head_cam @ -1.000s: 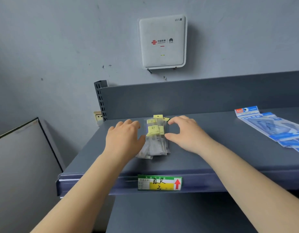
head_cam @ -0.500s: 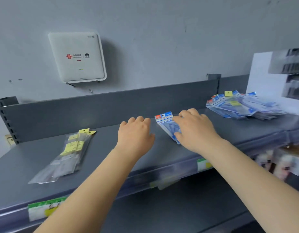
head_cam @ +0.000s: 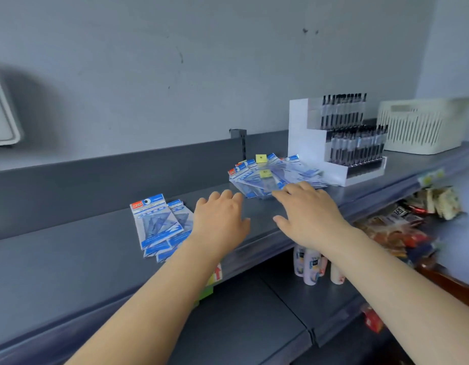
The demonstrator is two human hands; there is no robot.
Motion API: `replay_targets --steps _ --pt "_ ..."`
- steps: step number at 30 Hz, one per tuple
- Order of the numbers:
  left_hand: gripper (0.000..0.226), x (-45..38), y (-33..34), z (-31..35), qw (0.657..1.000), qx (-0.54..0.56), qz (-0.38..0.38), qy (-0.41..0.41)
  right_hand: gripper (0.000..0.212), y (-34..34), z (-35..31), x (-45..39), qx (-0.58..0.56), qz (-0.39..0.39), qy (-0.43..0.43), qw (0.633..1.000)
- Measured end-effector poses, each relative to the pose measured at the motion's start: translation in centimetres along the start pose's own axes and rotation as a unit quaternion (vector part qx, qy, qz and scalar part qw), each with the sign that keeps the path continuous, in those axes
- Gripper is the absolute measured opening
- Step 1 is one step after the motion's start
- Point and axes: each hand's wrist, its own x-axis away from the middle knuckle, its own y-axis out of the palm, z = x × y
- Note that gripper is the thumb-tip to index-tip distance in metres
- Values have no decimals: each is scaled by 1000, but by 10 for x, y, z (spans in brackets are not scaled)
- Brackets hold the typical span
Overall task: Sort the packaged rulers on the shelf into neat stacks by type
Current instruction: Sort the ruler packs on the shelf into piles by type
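Both hands hover palm-down over the dark grey metal shelf [head_cam: 70, 259], fingers relaxed and spread, holding nothing. The left hand [head_cam: 220, 222] is just right of a small stack of blue-and-clear packaged rulers [head_cam: 157, 222]. The right hand [head_cam: 307, 217] reaches its fingertips to the near edge of a loose, fanned pile of blue packaged rulers [head_cam: 265, 177], farther right beside a white pen display stand [head_cam: 307, 143].

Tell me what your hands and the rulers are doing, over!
Left hand and right hand open, holding nothing. Mixed ruler pile unsorted, right fingertips at its edge. Blue stack lies left. Nothing in the way.
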Motion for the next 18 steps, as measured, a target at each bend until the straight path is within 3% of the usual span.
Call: replay_targets --steps 10,18 --pt "46 -84 29 41 999 -7 -25 37 49 35 75 -43 -27 -14 38 999" --pt "43 -148 49 54 999 8 -53 -1 44 66 110 -102 -90 0 61 994"
